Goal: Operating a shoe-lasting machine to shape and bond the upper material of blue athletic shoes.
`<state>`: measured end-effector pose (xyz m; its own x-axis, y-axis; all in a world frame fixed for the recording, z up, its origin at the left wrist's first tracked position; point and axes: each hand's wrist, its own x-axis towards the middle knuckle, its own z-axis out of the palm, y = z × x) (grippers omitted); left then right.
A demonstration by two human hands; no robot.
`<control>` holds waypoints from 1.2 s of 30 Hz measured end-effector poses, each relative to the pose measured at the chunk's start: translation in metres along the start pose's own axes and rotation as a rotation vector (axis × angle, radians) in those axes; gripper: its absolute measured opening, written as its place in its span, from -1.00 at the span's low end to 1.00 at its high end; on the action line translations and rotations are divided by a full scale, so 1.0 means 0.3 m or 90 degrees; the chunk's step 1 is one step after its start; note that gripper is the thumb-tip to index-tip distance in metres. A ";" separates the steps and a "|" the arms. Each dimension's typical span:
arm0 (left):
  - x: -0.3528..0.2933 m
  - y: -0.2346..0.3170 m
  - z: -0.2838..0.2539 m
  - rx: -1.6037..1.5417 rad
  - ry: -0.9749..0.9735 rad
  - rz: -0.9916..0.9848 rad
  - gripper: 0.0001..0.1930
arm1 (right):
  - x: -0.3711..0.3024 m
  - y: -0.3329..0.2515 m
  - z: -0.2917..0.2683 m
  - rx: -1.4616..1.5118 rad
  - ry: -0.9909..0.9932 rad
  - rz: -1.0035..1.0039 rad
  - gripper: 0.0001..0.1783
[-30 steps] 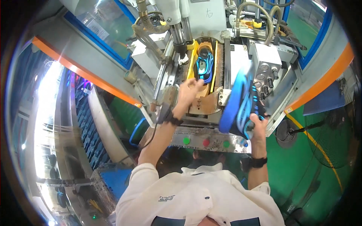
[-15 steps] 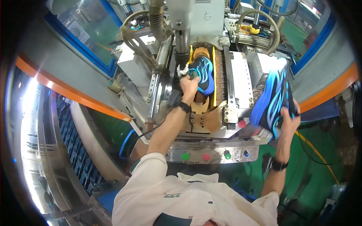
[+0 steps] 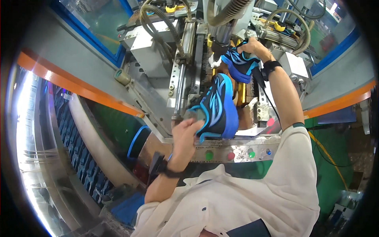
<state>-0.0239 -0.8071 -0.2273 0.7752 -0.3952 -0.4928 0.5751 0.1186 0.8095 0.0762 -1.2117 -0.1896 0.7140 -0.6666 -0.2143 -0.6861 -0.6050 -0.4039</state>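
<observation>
A black sports shoe (image 3: 228, 114) with light blue trim and a deep blue sole is tilted, toe away from me, over the machine's near end. My left hand (image 3: 184, 136) is closed on its opening at the heel end. A similar shoe (image 3: 239, 70) sits farther off, over the machine's bed beside the dark vertical press rod (image 3: 222, 36). My right hand (image 3: 254, 48) grips that one at its opening, thumb and fingers partly hidden inside it. Part of the bed under both shoes is hidden.
A metal panel with coloured buttons (image 3: 231, 156) runs along the machine's near edge. Ribbed hoses (image 3: 164, 19) and a steel cylinder (image 3: 181, 85) stand to the left. Orange-edged guards (image 3: 79, 93) flank both sides. A black cord hangs near my right forearm.
My left hand has drawn its shoe out of the bed toward me. My right hand has brought the other shoe from the right side in over the bed. The head view has shifted.
</observation>
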 end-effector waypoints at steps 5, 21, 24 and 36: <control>-0.278 0.102 -0.158 0.081 0.097 0.008 -0.82 | 0.028 -0.018 0.287 -0.040 0.137 -0.047 -0.38; -0.711 -0.156 -0.366 -0.070 0.503 0.273 -0.77 | -0.958 0.057 0.691 0.332 0.243 -0.566 -0.74; -0.728 -0.196 -0.357 -0.073 0.492 0.277 -0.78 | -1.065 0.139 1.005 0.285 0.018 -0.559 -0.62; -0.912 -0.383 -0.245 -0.150 0.522 0.229 -0.75 | -1.066 0.197 1.188 0.255 -0.145 -0.541 -0.59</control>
<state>-0.2829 -0.6457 -0.2088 0.8087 0.4586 -0.3684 0.2324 0.3263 0.9163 -0.1429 -0.8790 -0.4618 0.9890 0.0516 0.1386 0.1402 -0.6247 -0.7681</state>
